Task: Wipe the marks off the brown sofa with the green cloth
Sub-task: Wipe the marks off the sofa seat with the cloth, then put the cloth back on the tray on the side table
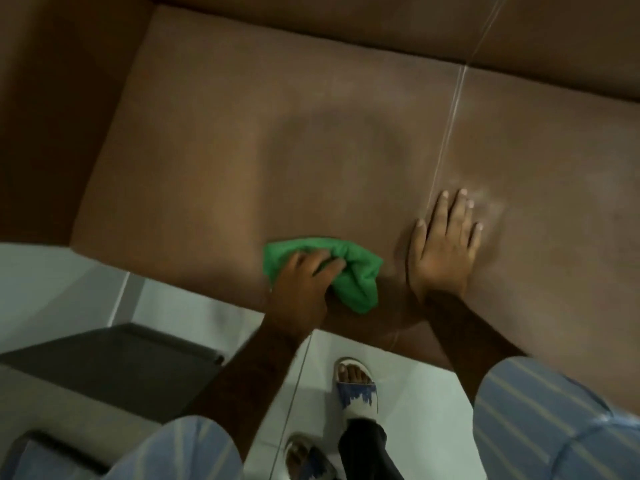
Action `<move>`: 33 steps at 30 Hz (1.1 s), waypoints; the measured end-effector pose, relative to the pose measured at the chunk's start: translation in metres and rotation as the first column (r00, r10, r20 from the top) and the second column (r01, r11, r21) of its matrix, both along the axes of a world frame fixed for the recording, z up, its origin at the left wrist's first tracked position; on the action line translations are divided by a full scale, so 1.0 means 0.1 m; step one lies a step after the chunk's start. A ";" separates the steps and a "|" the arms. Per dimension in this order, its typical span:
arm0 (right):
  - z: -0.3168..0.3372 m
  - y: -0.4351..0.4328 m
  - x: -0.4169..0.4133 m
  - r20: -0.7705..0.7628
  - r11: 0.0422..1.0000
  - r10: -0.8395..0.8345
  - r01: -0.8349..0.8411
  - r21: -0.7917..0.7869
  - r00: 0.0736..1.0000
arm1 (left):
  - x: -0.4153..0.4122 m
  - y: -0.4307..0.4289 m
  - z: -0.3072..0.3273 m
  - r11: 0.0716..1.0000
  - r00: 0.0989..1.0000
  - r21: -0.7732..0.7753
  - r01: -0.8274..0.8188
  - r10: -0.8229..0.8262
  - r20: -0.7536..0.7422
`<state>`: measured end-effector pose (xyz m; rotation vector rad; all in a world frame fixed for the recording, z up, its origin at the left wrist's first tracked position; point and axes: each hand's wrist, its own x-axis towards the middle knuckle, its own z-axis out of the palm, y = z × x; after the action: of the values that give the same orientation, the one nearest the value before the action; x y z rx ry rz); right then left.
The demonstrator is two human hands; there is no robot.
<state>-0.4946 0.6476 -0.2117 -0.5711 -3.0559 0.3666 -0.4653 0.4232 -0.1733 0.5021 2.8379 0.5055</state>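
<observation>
The brown sofa (242, 140) fills the upper part of the view, its seat facing me. My left hand (301, 289) grips the bunched green cloth (360, 271) and presses it on the seat near the front edge. My right hand (445, 247) lies flat on the seat with fingers spread, just right of a pale seam (446, 133) between two cushions. A faint darker smear (332, 140) shows in the middle of the left cushion. Pale smudges sit by my right fingertips.
The sofa's armrest (52, 116) rises at the left. Below the seat is white tiled floor (415, 393) with my feet in white and blue sandals (356, 393). A dark low object (114, 368) stands at the lower left.
</observation>
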 end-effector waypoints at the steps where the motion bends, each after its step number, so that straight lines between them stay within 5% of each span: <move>1: 0.02 -0.10 0.14 0.004 0.999 0.033 -0.033 -0.005 0.999 | 0.14 -0.06 0.03 1.000 1.000 0.000 -0.010 0.010 0.015; 5: 0.12 -0.44 0.50 0.062 0.997 0.074 -0.074 -0.007 0.995 | 0.55 -0.38 0.11 0.984 0.984 0.055 -0.171 0.167 0.061; 8: 0.23 -0.83 0.73 0.093 0.939 0.343 -0.345 0.004 0.935 | 0.83 -0.84 0.26 0.912 0.914 0.066 -0.405 0.402 0.055; 12: 0.36 -1.66 1.10 0.185 0.692 0.718 -0.718 -0.081 0.671 | 1.37 -1.61 0.51 0.783 0.784 0.033 -0.621 0.620 0.042; 16: 0.46 -2.63 1.58 0.195 0.434 0.894 -0.885 -0.165 0.402 | 2.17 -2.43 0.66 0.654 0.652 -0.042 -0.755 0.756 0.056; 23: 0.38 -3.99 2.44 0.158 0.038 0.987 -0.968 -0.250 -0.002 | 3.78 -3.35 0.47 0.341 0.357 -0.191 -0.921 0.932 -0.059; 28: -0.02 -4.33 2.73 0.261 -0.088 0.952 -0.960 -0.265 -0.159 | 4.33 -3.48 0.02 0.326 0.332 -0.207 -0.922 0.943 0.008; 33: -0.13 -4.32 2.72 0.287 -0.077 0.941 -0.940 -0.332 -0.179 | 4.46 -3.31 -0.26 0.383 0.361 -0.183 -0.905 0.922 0.143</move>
<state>-0.2226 0.2157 -0.2246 2.2585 -2.9976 0.1544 -0.0191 0.0923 -0.1993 -1.2273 2.6011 0.5450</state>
